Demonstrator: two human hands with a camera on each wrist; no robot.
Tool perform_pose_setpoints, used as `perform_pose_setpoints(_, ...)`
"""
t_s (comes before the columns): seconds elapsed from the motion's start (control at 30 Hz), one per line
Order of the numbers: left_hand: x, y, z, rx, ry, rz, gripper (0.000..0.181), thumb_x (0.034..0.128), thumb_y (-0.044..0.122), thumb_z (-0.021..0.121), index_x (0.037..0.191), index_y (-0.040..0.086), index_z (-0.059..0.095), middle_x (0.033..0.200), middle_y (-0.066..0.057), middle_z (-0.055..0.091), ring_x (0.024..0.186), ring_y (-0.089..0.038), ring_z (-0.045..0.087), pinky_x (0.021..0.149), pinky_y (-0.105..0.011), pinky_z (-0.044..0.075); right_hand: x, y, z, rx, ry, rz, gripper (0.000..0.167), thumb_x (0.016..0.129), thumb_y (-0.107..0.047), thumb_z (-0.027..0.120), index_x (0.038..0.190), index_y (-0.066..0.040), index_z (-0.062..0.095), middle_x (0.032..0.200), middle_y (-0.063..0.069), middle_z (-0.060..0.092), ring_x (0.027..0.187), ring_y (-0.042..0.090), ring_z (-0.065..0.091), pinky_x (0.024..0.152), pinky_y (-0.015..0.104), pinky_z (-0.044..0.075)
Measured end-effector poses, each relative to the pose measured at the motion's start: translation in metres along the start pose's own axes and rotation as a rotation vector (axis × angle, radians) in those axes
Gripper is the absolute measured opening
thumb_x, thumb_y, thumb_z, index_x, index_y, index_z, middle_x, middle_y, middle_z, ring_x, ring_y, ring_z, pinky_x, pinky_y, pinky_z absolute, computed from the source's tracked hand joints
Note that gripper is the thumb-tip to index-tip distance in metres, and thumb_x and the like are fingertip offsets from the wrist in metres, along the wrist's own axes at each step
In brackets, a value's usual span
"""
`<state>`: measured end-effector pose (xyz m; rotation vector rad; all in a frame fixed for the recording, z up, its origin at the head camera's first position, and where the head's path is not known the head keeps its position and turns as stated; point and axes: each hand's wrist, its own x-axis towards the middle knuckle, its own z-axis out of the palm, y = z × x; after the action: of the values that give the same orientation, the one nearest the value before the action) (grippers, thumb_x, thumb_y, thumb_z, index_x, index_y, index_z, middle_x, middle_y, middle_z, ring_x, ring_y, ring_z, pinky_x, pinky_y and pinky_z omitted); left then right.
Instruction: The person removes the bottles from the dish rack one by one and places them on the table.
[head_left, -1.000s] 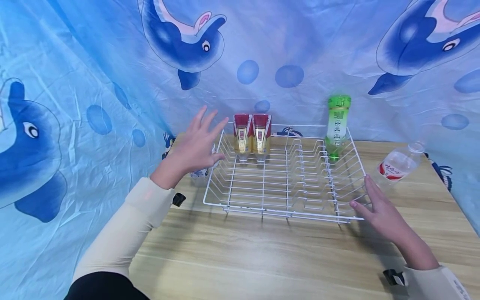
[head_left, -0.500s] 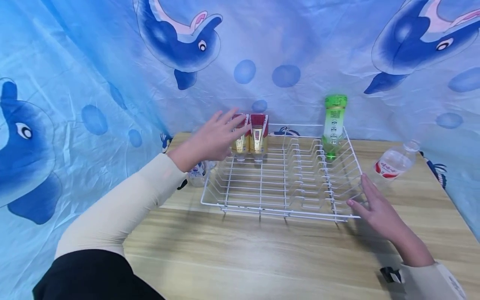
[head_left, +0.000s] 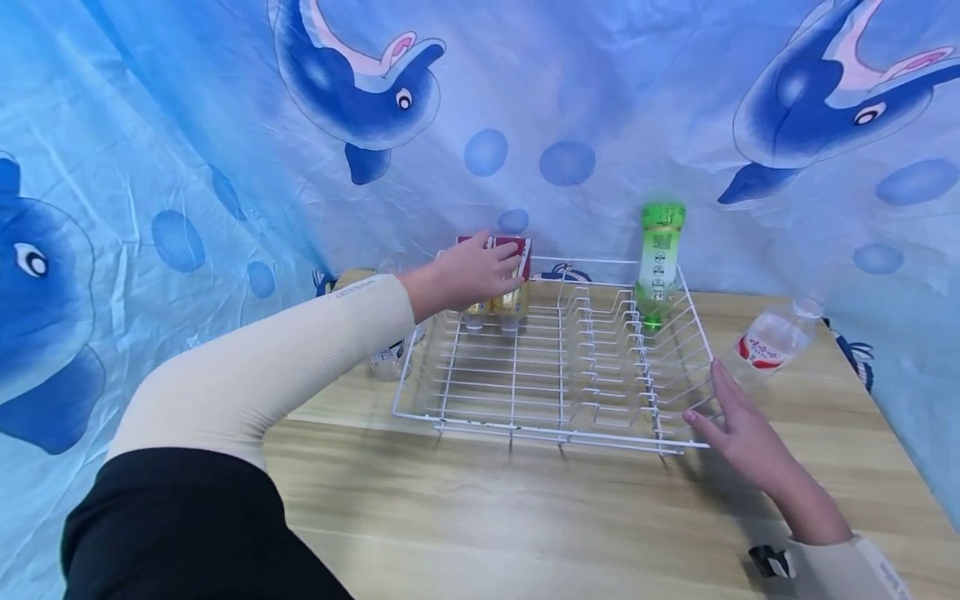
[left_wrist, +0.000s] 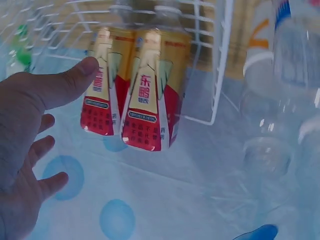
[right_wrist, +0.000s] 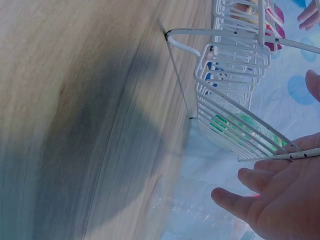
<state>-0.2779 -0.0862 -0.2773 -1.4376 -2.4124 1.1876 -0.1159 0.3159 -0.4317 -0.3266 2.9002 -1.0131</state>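
The wire rack [head_left: 695,315] holds two red-and-gold bottles [left_wrist: 156,85] at its back left and a green bottle [head_left: 657,267] at its back right, all caps down. The left hand [head_left: 472,271], fingers spread, is at the pair, contact unclear; the right hand [head_left: 753,446], also spread, touches the rack's right rim. Clear bottles [head_left: 772,337] stand beyond both side edges, and the surface [head_left: 465,517] stretches in front.

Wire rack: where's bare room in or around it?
Free: the table in front of the rack, and the rack's floor before the two gold bottles. Crowded: back left, with those bottles and the left hand; back right, the green bottle; right edge, the right hand with a clear bottle just outside.
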Motion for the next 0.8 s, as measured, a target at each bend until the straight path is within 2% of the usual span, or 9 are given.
perform_pose_setpoints(0.1,0.01,-0.004,0.001,0.141,-0.046,0.058,0.074,0.0908,0.021,0.077,0.155,0.021,0.041,0.156,-0.012,0.043,0.146,-0.034,0.033,0.113,-0.059,0.034,0.001,0.0,0.006,0.007,0.004,0.0,0.092,0.103,-0.037,0.058,0.16,-0.004,-0.007,0.165,0.024,-0.007,0.148,0.053,0.0,0.114,0.071,0.007)
perform_pose_setpoints(0.17,0.016,-0.007,0.002,0.239,-0.056,0.098,0.07,0.0935,0.018,0.074,0.155,0.021,0.041,0.157,-0.011,0.042,0.148,-0.034,0.03,0.113,-0.059,0.034,0.002,0.0,0.009,0.013,0.0,0.004,0.093,0.103,-0.038,0.057,0.16,-0.004,-0.007,0.165,0.024,-0.007,0.148,0.052,-0.001,0.114,0.071,0.007)
perform_pose_setpoints(0.27,0.024,-0.012,0.003,0.34,-0.056,0.149,0.062,0.0988,0.015,0.067,0.155,0.022,0.041,0.157,-0.008,0.042,0.149,-0.032,0.027,0.113,-0.057,0.033,0.006,-0.003,0.01,0.017,-0.009,0.013,0.093,0.103,-0.04,0.057,0.16,-0.005,-0.007,0.166,0.023,-0.008,0.148,0.051,-0.001,0.114,0.072,0.009)
perform_pose_setpoints(0.4,0.036,-0.02,0.003,0.343,-0.086,0.164,0.058,0.1012,0.014,0.062,0.154,0.026,0.043,0.159,-0.005,0.039,0.151,-0.03,0.023,0.113,-0.056,0.033,0.009,-0.007,0.011,0.025,-0.009,0.005,0.094,0.102,-0.04,0.057,0.16,-0.004,-0.007,0.165,0.023,-0.008,0.148,0.053,0.001,0.113,0.072,0.009)
perform_pose_setpoints(0.57,0.055,-0.023,0.005,0.306,-0.18,0.133,0.062,0.0942,0.018,0.071,0.149,0.033,0.048,0.161,-0.001,0.036,0.153,-0.032,0.016,0.117,-0.058,0.027,0.008,-0.006,0.013,0.031,0.006,-0.027,0.092,0.103,-0.038,0.057,0.16,-0.002,-0.005,0.165,0.025,-0.006,0.146,0.056,0.004,0.114,0.071,0.007)
perform_pose_setpoints(0.67,0.07,-0.021,0.006,0.317,-0.198,0.144,0.056,0.0941,0.021,0.071,0.145,0.033,0.053,0.159,0.001,0.04,0.151,-0.031,0.02,0.117,-0.055,0.028,0.004,-0.001,0.01,0.015,0.023,-0.037,0.09,0.103,-0.036,0.058,0.16,-0.001,-0.003,0.165,0.026,-0.004,0.146,0.056,0.004,0.115,0.07,0.006)
perform_pose_setpoints(0.8,0.088,-0.019,0.006,0.306,-0.184,0.155,0.039,0.0985,0.022,0.065,0.136,0.03,0.063,0.148,0.002,0.053,0.142,-0.028,0.034,0.113,-0.053,0.034,0.0,0.003,0.005,0.004,0.041,-0.044,0.089,0.103,-0.034,0.057,0.16,-0.002,-0.004,0.165,0.026,-0.004,0.147,0.055,0.002,0.116,0.068,0.002)
